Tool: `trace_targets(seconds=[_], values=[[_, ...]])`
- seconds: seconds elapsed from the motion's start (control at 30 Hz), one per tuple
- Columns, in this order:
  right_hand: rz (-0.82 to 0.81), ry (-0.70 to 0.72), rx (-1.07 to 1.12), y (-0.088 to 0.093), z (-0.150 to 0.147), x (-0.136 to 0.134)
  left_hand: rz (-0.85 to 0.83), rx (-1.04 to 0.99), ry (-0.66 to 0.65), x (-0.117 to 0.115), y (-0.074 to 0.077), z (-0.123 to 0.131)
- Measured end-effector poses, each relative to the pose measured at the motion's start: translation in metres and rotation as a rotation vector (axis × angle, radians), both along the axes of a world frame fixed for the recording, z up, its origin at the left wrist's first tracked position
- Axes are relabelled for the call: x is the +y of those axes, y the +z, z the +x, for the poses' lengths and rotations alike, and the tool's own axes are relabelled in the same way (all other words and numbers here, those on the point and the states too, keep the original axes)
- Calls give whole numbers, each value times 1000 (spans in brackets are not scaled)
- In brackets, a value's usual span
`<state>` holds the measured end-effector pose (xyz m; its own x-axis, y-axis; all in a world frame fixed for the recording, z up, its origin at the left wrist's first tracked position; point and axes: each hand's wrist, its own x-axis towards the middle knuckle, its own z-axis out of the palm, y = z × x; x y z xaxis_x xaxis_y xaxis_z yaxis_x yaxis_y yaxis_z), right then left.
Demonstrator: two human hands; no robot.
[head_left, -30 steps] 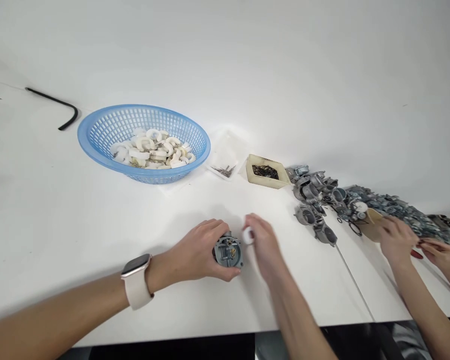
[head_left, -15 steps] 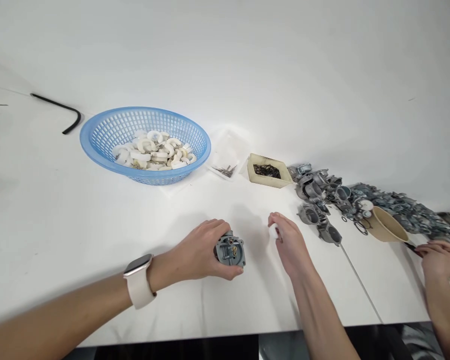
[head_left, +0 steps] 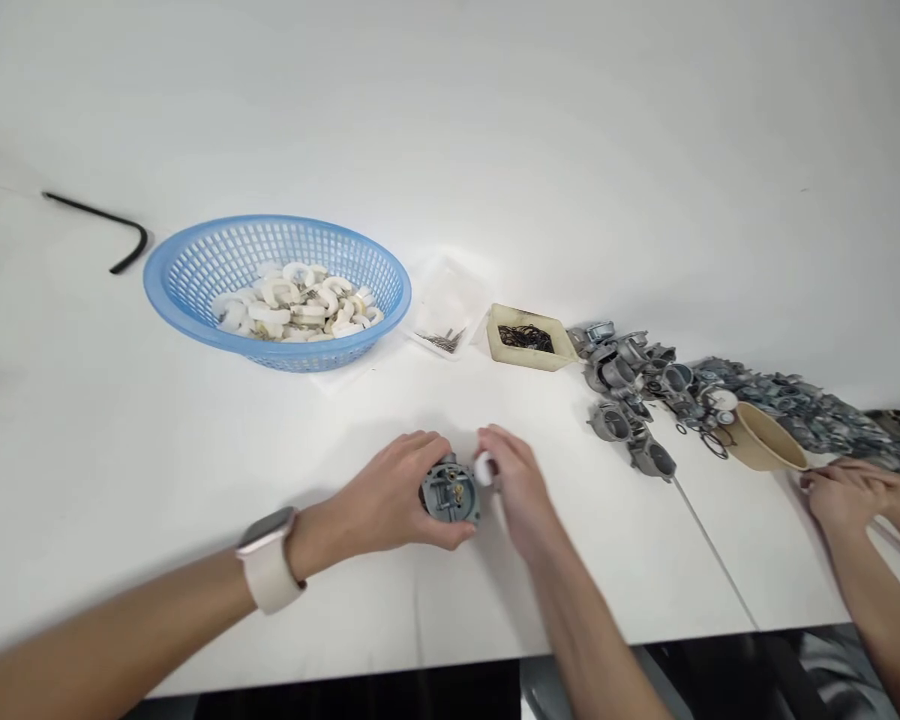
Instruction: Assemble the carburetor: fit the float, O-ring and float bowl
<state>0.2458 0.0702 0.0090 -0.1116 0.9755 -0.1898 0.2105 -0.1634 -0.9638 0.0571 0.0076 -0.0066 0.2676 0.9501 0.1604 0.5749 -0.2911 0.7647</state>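
Note:
My left hand (head_left: 390,497) is wrapped round a small grey metal carburetor body (head_left: 451,490) that rests on the white table (head_left: 195,450), brass parts facing up. My right hand (head_left: 521,490) pinches a small white plastic piece (head_left: 484,468) right beside the carburetor's upper right edge. A pale smartwatch (head_left: 268,560) sits on my left wrist.
A blue basket (head_left: 195,290) of white curved pieces stands at the back left. Beside it lie a clear bag of pins (head_left: 444,340) and a beige tray of black rings (head_left: 529,340). Grey metal carburetors (head_left: 645,400) and a tan bowl (head_left: 761,440) spread right, near another person's hands (head_left: 851,495).
My right hand went out to the right with the white piece, then came back against the carburetor. The other person's hands drew away from the tan bowl.

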Motion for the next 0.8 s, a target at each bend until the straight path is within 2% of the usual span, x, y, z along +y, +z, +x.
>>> trace_targets(seconds=[0.13, 0.23, 0.33, 0.6, 0.8], values=[[-28, 12, 12, 9, 4, -3, 14, 23, 0, 0, 1, 0], [-74, 107, 59, 18, 6, -7, 17, 41, -1, 0, 1, 0], [-118, 214, 199, 22, 3, -13, 17, 63, -14, 0, 1, 0], [-158, 323, 572, 30, 1, -19, 25, 117, -19, -1, 2, -1], [-188, 444, 709, 29, 2, -21, 11, 150, -3, -2, 4, 0]])
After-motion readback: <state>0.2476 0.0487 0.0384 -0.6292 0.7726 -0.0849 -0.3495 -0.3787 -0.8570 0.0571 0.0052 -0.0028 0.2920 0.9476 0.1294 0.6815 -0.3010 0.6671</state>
